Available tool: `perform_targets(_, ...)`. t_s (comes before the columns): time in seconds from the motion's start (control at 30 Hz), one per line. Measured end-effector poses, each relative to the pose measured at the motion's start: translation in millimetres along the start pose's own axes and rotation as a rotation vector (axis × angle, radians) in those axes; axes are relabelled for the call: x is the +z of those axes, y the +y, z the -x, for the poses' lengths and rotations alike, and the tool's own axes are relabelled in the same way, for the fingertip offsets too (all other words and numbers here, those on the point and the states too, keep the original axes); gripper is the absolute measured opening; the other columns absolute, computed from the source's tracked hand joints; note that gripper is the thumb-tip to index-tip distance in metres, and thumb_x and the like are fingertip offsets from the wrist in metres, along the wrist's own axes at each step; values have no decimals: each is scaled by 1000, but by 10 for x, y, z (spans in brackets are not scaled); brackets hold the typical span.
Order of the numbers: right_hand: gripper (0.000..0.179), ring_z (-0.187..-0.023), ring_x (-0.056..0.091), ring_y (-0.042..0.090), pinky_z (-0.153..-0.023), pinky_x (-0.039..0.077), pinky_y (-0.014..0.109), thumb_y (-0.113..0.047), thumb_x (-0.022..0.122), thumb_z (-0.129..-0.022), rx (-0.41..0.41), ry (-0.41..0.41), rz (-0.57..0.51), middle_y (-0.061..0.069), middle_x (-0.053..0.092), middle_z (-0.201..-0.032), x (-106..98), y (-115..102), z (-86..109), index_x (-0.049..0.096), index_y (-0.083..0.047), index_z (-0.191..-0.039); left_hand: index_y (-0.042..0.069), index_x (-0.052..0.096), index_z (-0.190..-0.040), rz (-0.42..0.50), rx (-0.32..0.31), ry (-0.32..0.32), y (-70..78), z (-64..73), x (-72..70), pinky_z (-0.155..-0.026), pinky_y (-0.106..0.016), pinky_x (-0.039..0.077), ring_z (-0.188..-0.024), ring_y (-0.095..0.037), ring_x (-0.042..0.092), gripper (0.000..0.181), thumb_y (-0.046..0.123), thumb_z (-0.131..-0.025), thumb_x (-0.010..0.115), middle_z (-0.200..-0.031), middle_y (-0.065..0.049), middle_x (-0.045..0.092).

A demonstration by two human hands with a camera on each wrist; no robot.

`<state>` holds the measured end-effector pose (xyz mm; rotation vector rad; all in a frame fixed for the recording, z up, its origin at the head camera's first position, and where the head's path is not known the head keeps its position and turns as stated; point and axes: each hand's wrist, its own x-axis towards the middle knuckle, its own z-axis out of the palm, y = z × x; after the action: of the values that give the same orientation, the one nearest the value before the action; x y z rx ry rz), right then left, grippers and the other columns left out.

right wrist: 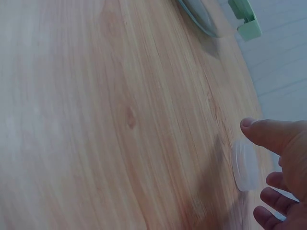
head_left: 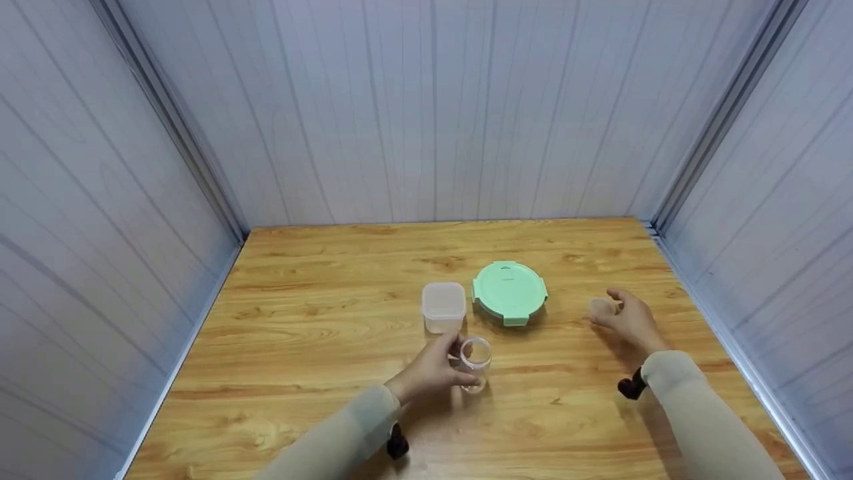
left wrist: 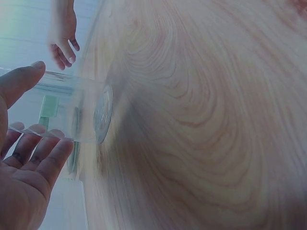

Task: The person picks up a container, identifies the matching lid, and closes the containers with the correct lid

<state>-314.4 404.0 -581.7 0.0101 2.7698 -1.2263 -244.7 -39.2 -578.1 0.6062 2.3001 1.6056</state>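
Observation:
My left hand (head_left: 426,370) holds a clear, open-topped plastic jar (head_left: 475,381) near the front middle of the table. In the left wrist view the thumb lies on one side of the jar (left wrist: 86,108) and the fingers on the other. Whether the jar's base touches the table is hard to tell. Over at the right, my right hand (head_left: 634,323) is at a small translucent round lid (head_left: 602,307). The right wrist view has this lid (right wrist: 245,165) on the table, with thumb and fingers spread around it; no firm grip shows.
A round container with a green clip lid (head_left: 510,290) stands between the hands, farther back. Just left of it is a square translucent tub (head_left: 444,303), close behind the left hand. Pale panel walls (head_left: 433,113) enclose the wooden table (head_left: 320,333) at the back and sides.

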Motion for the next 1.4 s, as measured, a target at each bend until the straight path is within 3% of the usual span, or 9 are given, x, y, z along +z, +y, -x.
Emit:
perform_targets(0.33,82,-136,55,55,-110,52,64,-25,73,-105,3,-19,42,41,41,-160,-5,65,-61,31,13,-164,1,60,-121,13,-2,-3,-14,5,2,-92,-27,58,-106,-16,62,57,3,-78,96,-120,-17,65)
perform_targets(0.47,81,-138,53,56,-112,50,65,-25,73,-105,-6,-22,45,42,40,-161,0,84,-84,31,14,-163,2,61,-126,12,-7,-4,-11,-2,-2,-95,-30,58,-107,-17,63,60,5,-78,96,-121,-13,67)
perform_targets(0.9,74,-151,36,60,-122,41,66,-24,60,-112,19,-53,43,43,32,-165,-2,100,-129,25,15,-164,-1,62,-127,15,-10,-4,-6,-10,-3,-91,-25,60,-106,-16,63,61,4,-77,97,-121,-14,68)
perform_targets(1.07,74,-149,40,60,-120,43,67,-25,64,-110,23,-32,64,43,37,-163,9,87,-133,30,15,-163,-3,60,-128,22,8,-9,-14,-12,-12,-92,-25,61,-106,-16,63,62,2,-78,96,-122,-15,67)
perform_targets(1.3,72,-146,45,60,-118,45,67,-25,67,-109,26,-1,108,42,41,-160,34,93,-151,36,16,-160,2,60,-129,31,20,-16,2,4,-15,-91,-25,61,-106,-14,63,62,1,-78,96,-119,-6,68)
perform_targets(1.4,72,-145,45,60,-118,44,67,-25,67,-109,30,2,119,42,41,-160,37,89,-149,36,16,-160,1,60,-128,36,21,-15,8,7,-13,-92,-24,61,-106,-15,63,61,0,-78,96,-120,-9,68)
